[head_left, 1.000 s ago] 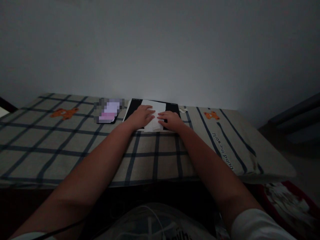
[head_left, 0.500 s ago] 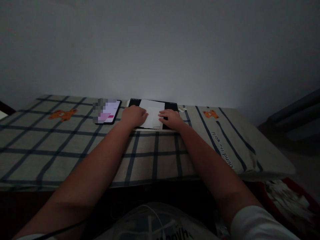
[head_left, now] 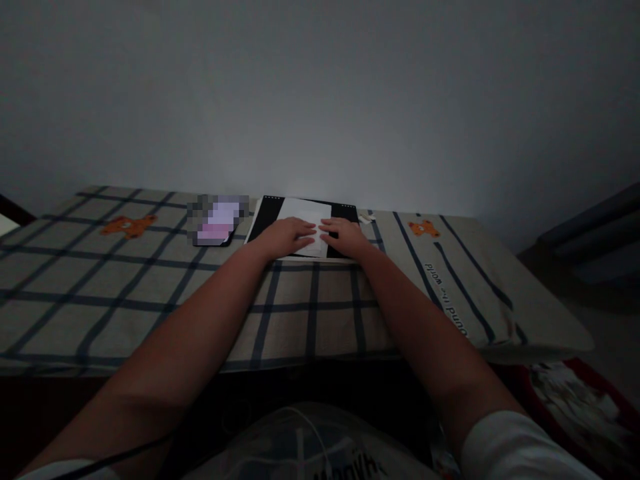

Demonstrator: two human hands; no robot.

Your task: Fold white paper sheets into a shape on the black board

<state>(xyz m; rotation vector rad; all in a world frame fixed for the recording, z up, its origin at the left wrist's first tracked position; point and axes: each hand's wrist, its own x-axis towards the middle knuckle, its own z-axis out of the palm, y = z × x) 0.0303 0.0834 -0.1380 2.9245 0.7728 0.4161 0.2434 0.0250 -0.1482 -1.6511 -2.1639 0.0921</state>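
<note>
A white sheet of paper (head_left: 303, 207) lies across a flat black item (head_left: 270, 212) that has a row of small light marks at each top corner and a pale edge beneath it. My left hand (head_left: 290, 237) rests on the white paper with its fingers stretched out to the right. From the other side my right hand (head_left: 345, 237) lies on the paper's right part and the black surface, fingers spread toward the left. The two sets of fingertips almost meet. Part of the paper is hidden under both hands.
A phone (head_left: 218, 223) with a lit, partly blurred screen lies to the left. Small pale scraps (head_left: 367, 217) sit by the black item's right side. A checked tablecloth (head_left: 295, 320) covers the table against a grey wall (head_left: 320, 100). Below right stands a red container (head_left: 583, 367).
My left hand has slid right across the white paper, nearer to my right hand, uncovering more of the black item's left side. My right hand has barely moved.
</note>
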